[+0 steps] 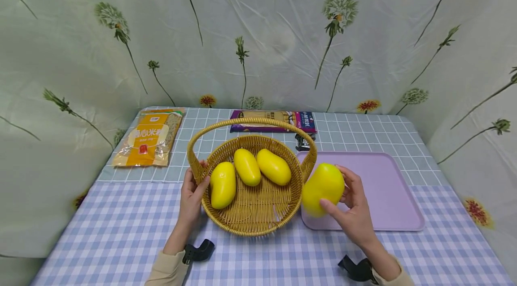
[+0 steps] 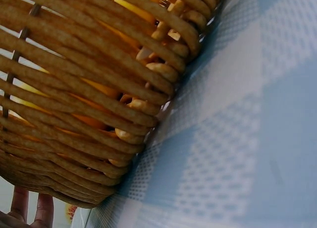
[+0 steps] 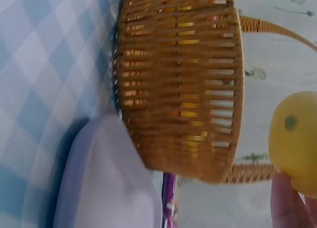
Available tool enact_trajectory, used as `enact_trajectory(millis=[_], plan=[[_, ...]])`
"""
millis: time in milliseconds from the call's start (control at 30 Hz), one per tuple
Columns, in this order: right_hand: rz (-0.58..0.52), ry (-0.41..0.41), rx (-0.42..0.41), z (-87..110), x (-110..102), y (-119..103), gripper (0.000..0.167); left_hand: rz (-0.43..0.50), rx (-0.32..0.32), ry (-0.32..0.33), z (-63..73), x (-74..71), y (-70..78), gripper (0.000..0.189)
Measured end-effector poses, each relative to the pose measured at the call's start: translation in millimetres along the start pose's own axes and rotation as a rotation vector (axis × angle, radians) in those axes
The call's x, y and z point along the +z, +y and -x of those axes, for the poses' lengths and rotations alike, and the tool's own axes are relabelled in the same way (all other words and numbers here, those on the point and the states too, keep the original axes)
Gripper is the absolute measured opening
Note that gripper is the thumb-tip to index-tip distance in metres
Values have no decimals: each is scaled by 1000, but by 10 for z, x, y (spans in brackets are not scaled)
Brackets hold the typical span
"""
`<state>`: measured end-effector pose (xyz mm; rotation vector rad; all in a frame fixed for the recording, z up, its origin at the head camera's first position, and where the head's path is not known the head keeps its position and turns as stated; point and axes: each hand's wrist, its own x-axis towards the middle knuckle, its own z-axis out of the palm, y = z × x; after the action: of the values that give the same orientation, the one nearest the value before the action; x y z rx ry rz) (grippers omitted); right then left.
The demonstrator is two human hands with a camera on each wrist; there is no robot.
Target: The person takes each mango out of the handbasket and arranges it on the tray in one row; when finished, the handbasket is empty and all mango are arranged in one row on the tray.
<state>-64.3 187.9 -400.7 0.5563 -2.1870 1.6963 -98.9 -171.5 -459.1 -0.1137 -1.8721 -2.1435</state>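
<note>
A brown wicker basket [image 1: 248,232] with a tall arched handle stands on the checked cloth, and three yellow mangoes [image 1: 223,186] lie inside it. My left hand [image 1: 193,194] grips the basket's left side, thumb on the rim near the handle's foot; in the left wrist view its fingers [image 2: 43,210] show beyond the weave. To the right of the basket my right hand [image 1: 355,207] holds another yellow mango [image 1: 323,189] between thumb and fingers, above the left part of a lilac tray [image 1: 387,196]. In the right wrist view this mango [image 3: 297,139] is level with the basket's rim or higher.
An orange and clear food bag [image 1: 149,140] lies at the back left. Behind the basket is a purple packet [image 1: 303,122], with a small black packet [image 1: 303,142] in front of it. A flower-print curtain [image 1: 278,43] hangs behind the table.
</note>
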Motion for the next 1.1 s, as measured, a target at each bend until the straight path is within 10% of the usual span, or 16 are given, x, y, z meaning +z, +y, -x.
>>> enact_trajectory(millis=[567,1100], plan=[[109,144,100,12,-256,246,71,-6,-15,3,6,5,20,41],[337,49,336,-35,-322,435,63,-12,-42,-89,-37,-109,35,49]])
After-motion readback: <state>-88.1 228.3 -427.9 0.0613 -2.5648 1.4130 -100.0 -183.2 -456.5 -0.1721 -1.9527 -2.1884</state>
